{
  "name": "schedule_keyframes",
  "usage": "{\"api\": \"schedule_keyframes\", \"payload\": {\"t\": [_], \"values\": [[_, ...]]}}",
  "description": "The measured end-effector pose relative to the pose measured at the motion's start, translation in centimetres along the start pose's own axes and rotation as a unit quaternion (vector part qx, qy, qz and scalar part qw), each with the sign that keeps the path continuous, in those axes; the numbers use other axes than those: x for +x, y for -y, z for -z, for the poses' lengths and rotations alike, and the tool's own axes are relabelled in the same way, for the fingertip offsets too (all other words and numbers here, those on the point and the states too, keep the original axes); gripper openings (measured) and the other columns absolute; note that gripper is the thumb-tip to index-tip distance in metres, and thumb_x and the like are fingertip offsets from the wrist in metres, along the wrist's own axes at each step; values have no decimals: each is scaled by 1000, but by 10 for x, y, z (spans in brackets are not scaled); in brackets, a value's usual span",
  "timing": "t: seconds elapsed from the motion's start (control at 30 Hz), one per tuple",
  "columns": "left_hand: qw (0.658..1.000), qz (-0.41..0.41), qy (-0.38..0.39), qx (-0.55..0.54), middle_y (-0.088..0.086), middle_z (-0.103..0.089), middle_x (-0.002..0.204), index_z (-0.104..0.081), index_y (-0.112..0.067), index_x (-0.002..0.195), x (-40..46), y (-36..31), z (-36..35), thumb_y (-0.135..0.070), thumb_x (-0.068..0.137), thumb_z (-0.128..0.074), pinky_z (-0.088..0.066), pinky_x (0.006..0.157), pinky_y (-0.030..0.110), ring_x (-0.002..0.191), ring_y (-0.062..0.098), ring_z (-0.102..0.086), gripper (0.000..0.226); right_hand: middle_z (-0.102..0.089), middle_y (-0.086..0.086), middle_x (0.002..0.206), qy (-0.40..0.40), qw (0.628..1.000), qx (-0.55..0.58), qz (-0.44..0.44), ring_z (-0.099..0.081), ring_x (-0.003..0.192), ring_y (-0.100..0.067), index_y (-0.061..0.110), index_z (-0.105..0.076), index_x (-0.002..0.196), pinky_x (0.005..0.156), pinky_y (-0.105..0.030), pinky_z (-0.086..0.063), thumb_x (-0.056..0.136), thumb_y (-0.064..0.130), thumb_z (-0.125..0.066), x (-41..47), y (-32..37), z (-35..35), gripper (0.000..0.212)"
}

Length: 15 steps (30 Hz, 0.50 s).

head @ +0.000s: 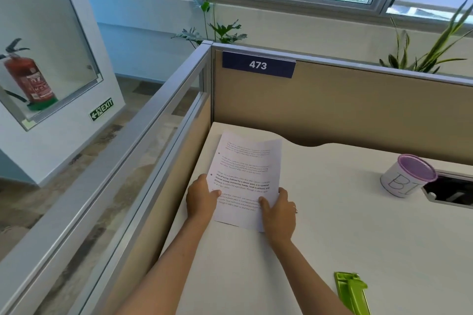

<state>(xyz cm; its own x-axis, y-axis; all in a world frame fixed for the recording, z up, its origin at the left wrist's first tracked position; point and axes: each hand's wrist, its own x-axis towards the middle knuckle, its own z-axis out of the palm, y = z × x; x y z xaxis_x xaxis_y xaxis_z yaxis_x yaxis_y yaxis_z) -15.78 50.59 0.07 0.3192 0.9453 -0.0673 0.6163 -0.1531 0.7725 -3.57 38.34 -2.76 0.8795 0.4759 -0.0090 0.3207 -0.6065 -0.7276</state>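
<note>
A printed sheet of paper [245,169] with several paragraphs of text is held over the white desk [332,225], near its far left corner. My left hand [201,198] grips the sheet's lower left edge, thumb on top of the page. My right hand [280,210] grips the lower right edge, thumb also on the page; a ring shows on one finger. The far end of the sheet curls slightly upward.
A white cup with a purple rim [407,176] stands at the right, beside a dark cable opening [450,193]. A green plastic object [353,291] lies near the front right. Beige cubicle partitions [358,105] with a "473" label [258,64] enclose the desk at back and left.
</note>
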Motion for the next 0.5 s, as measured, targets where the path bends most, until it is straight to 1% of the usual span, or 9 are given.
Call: {"api": "schedule_keyframes", "payload": {"t": [0.07,0.1,0.13,0.17,0.2,0.3,0.5], "values": [[1000,6,-6,21,15,-62,114,-55,-1,111,0,0,-1,-12,78,-74,-52,79,39,100,32,-61,39,-62,-12,108,-5,1000,-20,8,-47,109,-29,14,-45,125,71,-35,-46,87,39,-60,-1,0,-1,47],[999,12,-8,32,16,-59,115,-54,-1,112,0,0,-1,-14,78,-75,-50,80,39,102,33,-59,42,-62,-12,111,-13,999,-34,14,-45,112,-31,13,-45,128,78,-39,-48,87,40,-60,-1,-1,-2,51],[999,16,-9,42,17,-56,116,-53,0,113,-1,0,-1,-16,78,-75,-48,81,40,103,34,-57,44,-62,-12,115,-24,998,-55,19,-45,113,-33,11,-43,132,87,-42,-46,88,42,-59,-1,-2,-1,56],[998,18,-11,51,17,-53,117,-53,0,113,-1,1,-2,-18,78,-75,-47,81,41,104,35,-55,45,-61,-12,119,-35,996,-81,22,-45,114,-35,9,-41,136,93,-42,-43,88,45,-58,-2,-2,-1,62],[998,20,-13,59,18,-52,118,-53,1,112,-2,1,-2,-19,79,-75,-47,82,41,104,35,-54,45,-59,-13,121,-45,993,-108,23,-45,114,-35,7,-39,138,96,-41,-39,89,47,-56,-2,-3,-1,66],[996,24,-18,84,18,-50,119,-54,2,112,-4,1,-4,-23,80,-74,-44,86,41,108,36,-50,46,-57,-13,118,-51,986,-156,25,-46,110,-34,8,-42,135,91,-39,-37,90,52,-51,-4,-3,-1,64],[992,28,-21,120,17,-49,121,-55,0,112,-5,1,-4,-30,80,-72,-43,86,39,108,36,-47,47,-51,-13,111,-58,981,-184,22,-45,101,-32,9,-52,121,83,-38,-37,89,53,-51,-6,-2,0,54]]}}
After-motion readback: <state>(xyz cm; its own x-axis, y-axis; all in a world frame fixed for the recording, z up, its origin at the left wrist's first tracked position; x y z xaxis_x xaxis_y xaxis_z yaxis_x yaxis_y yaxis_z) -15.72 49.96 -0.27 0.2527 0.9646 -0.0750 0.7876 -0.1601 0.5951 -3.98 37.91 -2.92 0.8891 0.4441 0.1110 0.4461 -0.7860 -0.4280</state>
